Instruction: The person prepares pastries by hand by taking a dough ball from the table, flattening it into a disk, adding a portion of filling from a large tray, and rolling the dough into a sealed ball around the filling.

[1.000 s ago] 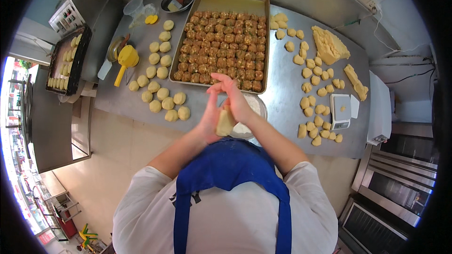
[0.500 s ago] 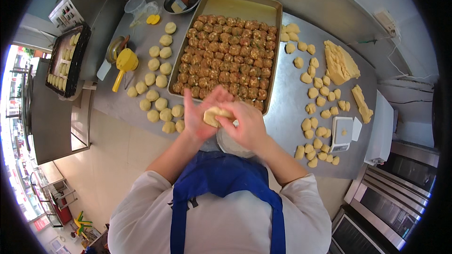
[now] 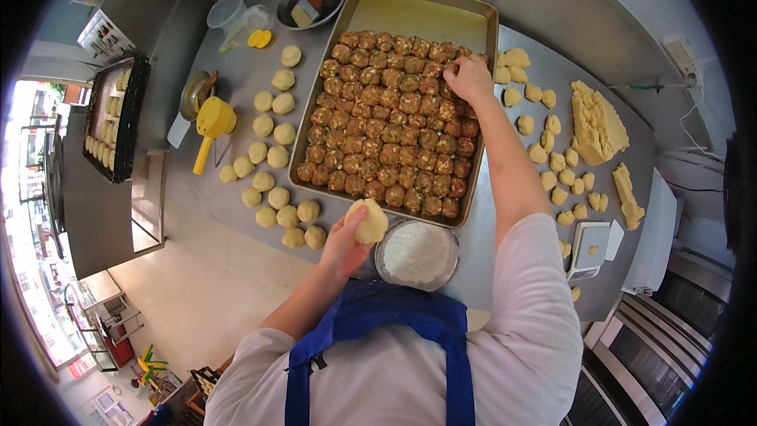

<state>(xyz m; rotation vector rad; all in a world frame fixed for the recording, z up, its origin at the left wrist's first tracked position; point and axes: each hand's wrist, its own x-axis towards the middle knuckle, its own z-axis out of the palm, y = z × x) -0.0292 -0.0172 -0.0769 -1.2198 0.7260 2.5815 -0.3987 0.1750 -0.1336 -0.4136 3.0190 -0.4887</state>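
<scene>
Holding a flattened dough round in the left hand, by its left edge, at the near rim of the large tray and just left of the flour bowl. Probably light, soft and limp, easily stretched or torn where thin; best supported broadly from beneath, with little pinching. Likely dry to the touch rather than slippery. Hands well apart: left one near, closed on the dough round; right hand far and to the right, extended over the tray's right rim, down at the brown filling balls. Impossible to tell whether pinched on one, with the contact hidden. Filling balls likely moist, a little sticky and crumbly, better taken lightly around the sides. Packed in close rows, with bare tray at the far end. Further left, smooth dough balls in loose rows, and beyond them a yellow scoop; by the tray's far left corner, a metal bowl with a brush. To the right, small dough pieces, a dough slab and, nearer, a scale.
</scene>
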